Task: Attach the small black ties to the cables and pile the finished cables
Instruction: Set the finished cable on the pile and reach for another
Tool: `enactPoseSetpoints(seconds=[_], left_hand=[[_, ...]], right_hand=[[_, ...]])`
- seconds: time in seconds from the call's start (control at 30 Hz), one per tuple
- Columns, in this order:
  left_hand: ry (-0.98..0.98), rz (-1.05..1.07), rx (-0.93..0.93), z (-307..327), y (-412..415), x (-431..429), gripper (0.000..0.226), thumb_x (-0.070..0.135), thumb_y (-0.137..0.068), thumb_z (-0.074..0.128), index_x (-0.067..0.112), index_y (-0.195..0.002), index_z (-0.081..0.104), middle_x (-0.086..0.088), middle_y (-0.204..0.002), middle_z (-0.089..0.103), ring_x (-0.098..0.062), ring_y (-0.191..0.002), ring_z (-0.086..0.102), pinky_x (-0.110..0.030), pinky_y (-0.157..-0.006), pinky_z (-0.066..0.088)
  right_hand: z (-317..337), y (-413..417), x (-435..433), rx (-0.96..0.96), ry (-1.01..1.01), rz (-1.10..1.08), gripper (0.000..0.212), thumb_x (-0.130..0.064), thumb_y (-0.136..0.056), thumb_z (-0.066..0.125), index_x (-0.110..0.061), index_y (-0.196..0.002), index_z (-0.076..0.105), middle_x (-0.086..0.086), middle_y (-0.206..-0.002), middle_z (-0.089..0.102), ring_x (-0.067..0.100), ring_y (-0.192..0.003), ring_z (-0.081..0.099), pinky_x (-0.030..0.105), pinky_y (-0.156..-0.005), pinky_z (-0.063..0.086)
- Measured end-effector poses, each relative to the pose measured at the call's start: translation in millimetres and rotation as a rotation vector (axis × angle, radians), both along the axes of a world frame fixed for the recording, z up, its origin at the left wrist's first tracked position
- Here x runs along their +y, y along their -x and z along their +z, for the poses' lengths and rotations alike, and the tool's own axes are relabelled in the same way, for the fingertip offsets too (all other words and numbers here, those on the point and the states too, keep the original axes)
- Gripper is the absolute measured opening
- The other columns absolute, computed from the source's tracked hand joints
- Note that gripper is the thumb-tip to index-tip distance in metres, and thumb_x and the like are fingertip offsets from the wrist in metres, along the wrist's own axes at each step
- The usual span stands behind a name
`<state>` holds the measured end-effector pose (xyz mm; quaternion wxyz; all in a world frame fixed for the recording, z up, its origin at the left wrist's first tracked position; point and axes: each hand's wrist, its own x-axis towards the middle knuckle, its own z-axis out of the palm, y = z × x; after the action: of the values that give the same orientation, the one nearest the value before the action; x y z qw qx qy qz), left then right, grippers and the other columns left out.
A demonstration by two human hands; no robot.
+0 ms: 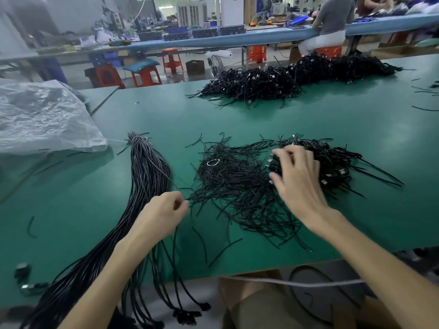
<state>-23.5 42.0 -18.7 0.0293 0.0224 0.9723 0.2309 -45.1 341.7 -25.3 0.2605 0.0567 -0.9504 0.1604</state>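
Green matting covers the bench, and black cable lies on it in several heaps. The left hand is curled into a loose fist at the near side of the heap of loose ties, its grip closed with thumb and forefinger pinched together at the heap's edge; whether a tie end sits in the pinch is too fine to tell. Just to the left of that grip, and running beneath the wrist, lies the bundle of long cables, bound at its far end and fanning out toward the near edge of the bench, where several plug ends hang over.

The right hand is spread, palm down, fingers splayed and grip open, resting on the small pile of coiled cables. That pile lies under and beyond the fingertips, touching the right edge of the ties heap. A small silvery ring lies on top of the ties, to the left of the open grip and beyond the closed one.

Well beyond both hands, across the bench, a long large pile of cables stretches along the far side. Far to the left of the left grip sits a crumpled clear plastic bag. Stray ties lie scattered on the matting around the hands.
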Motion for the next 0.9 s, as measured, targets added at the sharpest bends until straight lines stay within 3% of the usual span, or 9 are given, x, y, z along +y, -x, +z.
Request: enactPoseSetpoints(seconds=[0.13,0.23,0.3,0.4,0.47,0.53,0.63,0.77,0.9], left_hand=[[-0.305,-0.406,-0.135,20,-21,47,0.024,0.025,-0.105,0.055,0.017,-0.082,0.061,-0.005,-0.073,0.072,-0.012,-0.057,0.067,-0.025,-0.057,0.052],[-0.586,-0.433,-0.239,29,-25,61,0.022,0.017,-0.109,0.048,0.004,-0.095,0.058,-0.010,-0.069,0.067,-0.026,-0.050,0.068,-0.029,-0.051,0.054],[-0.643,-0.380,-0.260,32,-24,53,0.027,0.022,-0.109,0.048,0.000,-0.093,0.056,-0.004,-0.062,0.059,-0.022,-0.040,0.055,-0.026,-0.045,0.044],[-0.767,-0.349,-0.374,33,-21,29,0.029,0.029,-0.106,0.053,0.002,-0.098,0.060,0.000,-0.061,0.047,-0.016,-0.038,0.037,-0.025,-0.043,0.038],[-0.907,-0.373,-0.430,33,-18,13,0.029,0.031,-0.104,0.057,0.002,-0.104,0.064,0.000,-0.063,0.042,-0.014,-0.040,0.030,-0.023,-0.041,0.035],[-1.036,-0.372,-0.424,30,-14,-1,0.031,0.031,-0.103,0.060,0.001,-0.111,0.065,0.002,-0.062,0.039,-0.009,-0.039,0.028,-0.019,-0.040,0.031],[-1.163,-0.361,-0.344,27,-7,-10,0.034,0.026,-0.102,0.059,0.000,-0.123,0.064,0.002,-0.067,0.043,-0.008,-0.040,0.033,-0.019,-0.042,0.036],[-1.380,-0.179,-0.212,21,1,-6,0.036,0.015,-0.098,0.058,0.001,-0.132,0.063,0.001,-0.084,0.059,-0.005,-0.046,0.042,-0.016,-0.043,0.034],[-1.885,-0.045,-0.248,12,2,3,0.034,0.010,-0.098,0.056,-0.007,-0.125,0.068,-0.008,-0.128,0.068,-0.006,-0.087,0.069,-0.016,-0.067,0.053]], right_hand=[[9,-29,-52,-0.090,-0.012,0.464,0.077,-0.004,-0.087,0.068,-0.023,-0.155,0.039,-0.003,-0.151,0.042,0.017,-0.140,0.030,0.035,-0.116,0.025],[7,-36,-73,-0.350,0.154,0.633,0.098,0.019,-0.074,0.049,-0.028,-0.157,0.032,-0.001,-0.145,0.049,0.015,-0.134,0.037,0.031,-0.115,0.028],[5,-33,-67,-0.436,0.224,0.601,0.077,0.015,-0.084,0.042,-0.025,-0.149,0.044,0.006,-0.128,0.063,0.023,-0.118,0.055,0.041,-0.105,0.044],[2,-28,-45,-0.330,0.227,0.497,0.043,0.005,-0.099,0.039,-0.017,-0.128,0.060,-0.002,-0.091,0.070,0.018,-0.091,0.065,0.043,-0.091,0.053],[2,-24,-25,-0.275,0.357,0.362,0.038,0.002,-0.105,0.034,-0.014,-0.121,0.065,-0.005,-0.075,0.065,0.014,-0.083,0.066,0.043,-0.096,0.053],[1,-16,-5,-0.204,0.455,0.218,0.037,0.002,-0.106,0.035,-0.011,-0.118,0.067,-0.001,-0.068,0.063,0.021,-0.073,0.066,0.046,-0.089,0.057],[2,-10,14,-0.175,0.524,0.122,0.031,-0.003,-0.107,0.039,-0.011,-0.113,0.068,0.000,-0.065,0.063,0.021,-0.072,0.068,0.038,-0.082,0.057],[-3,-9,20,-0.314,0.517,0.093,0.027,-0.019,-0.110,0.043,-0.015,-0.115,0.068,-0.001,-0.067,0.068,0.017,-0.051,0.055,0.021,-0.052,0.046],[-3,-17,15,-0.410,0.464,0.210,0.026,-0.021,-0.110,0.043,-0.017,-0.108,0.068,0.002,-0.069,0.069,0.000,-0.050,0.053,0.014,-0.056,0.040]])
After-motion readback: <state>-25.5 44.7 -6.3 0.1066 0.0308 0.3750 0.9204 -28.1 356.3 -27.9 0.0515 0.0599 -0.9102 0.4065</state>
